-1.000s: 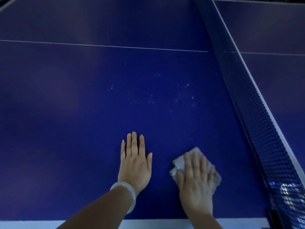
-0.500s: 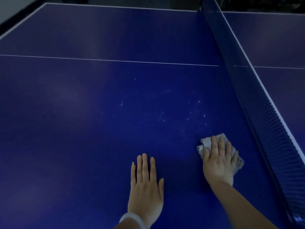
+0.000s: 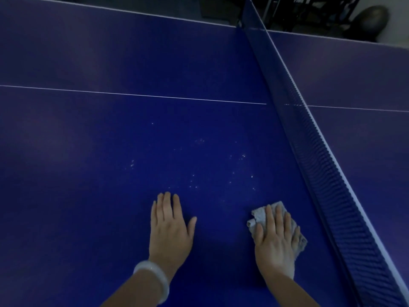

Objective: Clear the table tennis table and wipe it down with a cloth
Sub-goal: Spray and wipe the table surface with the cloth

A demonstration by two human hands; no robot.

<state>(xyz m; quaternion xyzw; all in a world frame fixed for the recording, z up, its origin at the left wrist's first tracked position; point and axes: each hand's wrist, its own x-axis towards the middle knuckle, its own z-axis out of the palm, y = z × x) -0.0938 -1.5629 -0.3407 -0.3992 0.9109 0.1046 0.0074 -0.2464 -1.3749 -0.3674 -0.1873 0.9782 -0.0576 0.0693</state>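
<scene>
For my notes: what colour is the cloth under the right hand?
Light grey cloth, seen in the head view.

The right hand has drawn the cloth back toward the person, away from the white specks. It had pushed forward half a second ago.

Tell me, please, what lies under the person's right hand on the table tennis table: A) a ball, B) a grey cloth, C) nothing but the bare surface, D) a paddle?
B: the right hand presses flat on a crumpled grey cloth beside the net, while the left hand rests on the bare blue table.
</scene>
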